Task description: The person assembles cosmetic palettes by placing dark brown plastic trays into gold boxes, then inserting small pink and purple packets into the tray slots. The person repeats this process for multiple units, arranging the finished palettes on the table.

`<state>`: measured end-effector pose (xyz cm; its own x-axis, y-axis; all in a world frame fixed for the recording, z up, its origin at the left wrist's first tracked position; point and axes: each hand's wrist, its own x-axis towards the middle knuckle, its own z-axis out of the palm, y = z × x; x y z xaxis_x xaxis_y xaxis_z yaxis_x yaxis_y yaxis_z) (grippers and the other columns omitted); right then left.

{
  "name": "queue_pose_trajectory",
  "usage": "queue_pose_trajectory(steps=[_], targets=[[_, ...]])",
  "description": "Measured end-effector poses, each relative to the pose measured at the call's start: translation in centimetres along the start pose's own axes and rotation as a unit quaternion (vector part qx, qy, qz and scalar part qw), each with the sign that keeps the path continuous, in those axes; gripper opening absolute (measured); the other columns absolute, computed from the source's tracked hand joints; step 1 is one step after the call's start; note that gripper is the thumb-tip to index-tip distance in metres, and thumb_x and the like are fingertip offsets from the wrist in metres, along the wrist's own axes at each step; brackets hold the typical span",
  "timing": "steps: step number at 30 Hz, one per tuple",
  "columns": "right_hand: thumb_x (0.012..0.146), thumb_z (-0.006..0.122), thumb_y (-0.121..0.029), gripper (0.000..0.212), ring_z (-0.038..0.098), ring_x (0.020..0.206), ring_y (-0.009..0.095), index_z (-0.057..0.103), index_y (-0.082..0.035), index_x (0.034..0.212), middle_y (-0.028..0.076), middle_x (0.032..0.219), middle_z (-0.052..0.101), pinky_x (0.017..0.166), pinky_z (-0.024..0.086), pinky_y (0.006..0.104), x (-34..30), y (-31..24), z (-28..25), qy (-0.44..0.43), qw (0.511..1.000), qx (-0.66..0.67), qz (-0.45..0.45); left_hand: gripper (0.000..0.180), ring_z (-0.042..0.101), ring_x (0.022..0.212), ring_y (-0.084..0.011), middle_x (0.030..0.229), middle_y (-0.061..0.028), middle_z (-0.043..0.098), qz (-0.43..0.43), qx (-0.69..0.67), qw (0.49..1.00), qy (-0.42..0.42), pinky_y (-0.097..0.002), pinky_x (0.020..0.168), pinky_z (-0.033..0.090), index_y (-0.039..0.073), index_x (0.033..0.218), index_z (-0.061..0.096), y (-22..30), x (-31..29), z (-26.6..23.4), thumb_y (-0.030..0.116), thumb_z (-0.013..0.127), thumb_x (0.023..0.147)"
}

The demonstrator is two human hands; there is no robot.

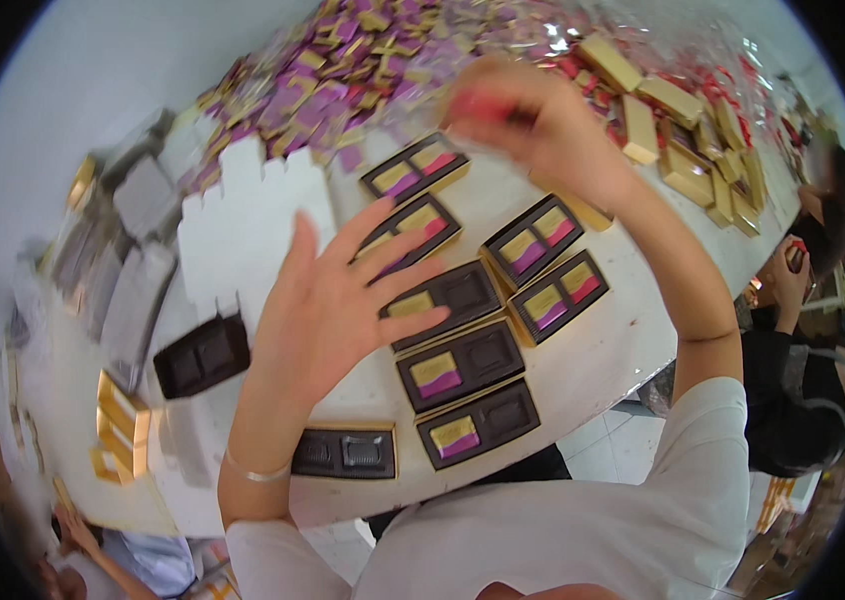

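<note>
My left hand (328, 290) is spread flat in the air over the table, holding nothing, and its fingertips cover part of some boxes. At the far side, my right hand (548, 115) is closed around a red packet (483, 103), both smeared by motion. Below it stand gold boxes with black two-part trays, such as this filled box (533, 240), each holding a purple-and-gold and a red-and-gold packet. Nearer boxes, like this half-filled box (461, 365), have a purple-and-gold packet only in the left part. An unfilled boxed tray (343, 452) lies by the front edge.
Purple-and-gold packets (313, 85) form a large heap at the back. Folded gold boxes (688, 150) pile up at back right. White card (243, 225), a loose black tray (201, 357), wrapped tray stacks (128, 310) and an open gold sleeve (121, 435) lie left. Other people are at both sides.
</note>
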<state>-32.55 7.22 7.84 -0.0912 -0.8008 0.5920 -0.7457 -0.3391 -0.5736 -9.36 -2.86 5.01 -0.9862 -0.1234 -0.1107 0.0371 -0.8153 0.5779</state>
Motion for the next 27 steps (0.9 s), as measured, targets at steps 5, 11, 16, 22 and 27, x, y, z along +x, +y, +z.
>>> queue_pose_trajectory(steps=[5,11,16,22,27], targets=[[0.070,0.068,-0.002,0.035,0.055,0.090,0.026,0.059,-0.006,0.103,0.009,0.099,0.051,0.072,0.048,0.0341,-2.3,-5.1,8.7,-0.125,0.986,-0.102,-0.045,0.053,0.046,0.119,-0.0315,0.126,-0.0157,0.045,-0.052,-0.217,0.975,-0.015,-0.0502,0.099,0.038,0.003,0.129,0.038,-0.6,0.8,-2.3,0.044,0.031,0.098],[0.079,0.056,-0.005,0.030,0.051,0.085,0.012,0.059,-0.006,0.108,0.002,0.094,0.052,0.070,0.045,0.0242,-1.0,-5.2,7.2,-0.158,0.944,0.222,0.184,0.036,0.053,0.109,-0.0304,0.115,-0.0149,0.053,-0.018,-0.188,0.982,-0.001,-0.0469,0.094,0.047,0.002,0.120,0.047,-0.3,1.1,-4.9,0.029,0.039,0.097],[0.074,0.040,0.002,0.038,0.047,0.073,0.009,0.057,-0.005,0.108,0.004,0.094,0.058,0.067,0.044,0.0241,-1.4,-4.9,6.5,-0.009,0.899,0.383,0.213,0.025,0.057,0.104,-0.0274,0.108,-0.0137,0.058,0.007,-0.093,0.992,0.088,-0.0440,0.091,0.049,0.004,0.110,0.052,-0.3,0.9,-3.5,0.023,0.049,0.094],[0.072,0.038,0.007,0.050,0.046,0.080,0.011,0.049,-0.005,0.119,0.007,0.116,0.053,0.077,0.043,0.0239,-2.2,-5.6,6.6,0.033,0.882,0.443,0.158,0.027,0.062,0.082,-0.0186,0.096,-0.0089,0.059,-0.044,0.151,0.987,0.046,-0.0281,0.058,0.050,0.003,0.109,0.054,0.4,0.3,-2.5,0.025,0.054,0.092],[0.077,0.046,0.005,0.047,0.049,0.091,0.015,0.049,-0.008,0.123,0.007,0.114,0.051,0.079,0.044,0.0293,-3.1,-5.5,7.5,-0.025,0.950,0.298,0.087,0.023,0.058,0.062,-0.0123,0.075,-0.0031,0.059,-0.011,0.226,0.973,0.046,-0.0250,0.049,0.046,0.004,0.093,0.059,-0.1,0.5,-3.0,0.026,0.059,0.089]])
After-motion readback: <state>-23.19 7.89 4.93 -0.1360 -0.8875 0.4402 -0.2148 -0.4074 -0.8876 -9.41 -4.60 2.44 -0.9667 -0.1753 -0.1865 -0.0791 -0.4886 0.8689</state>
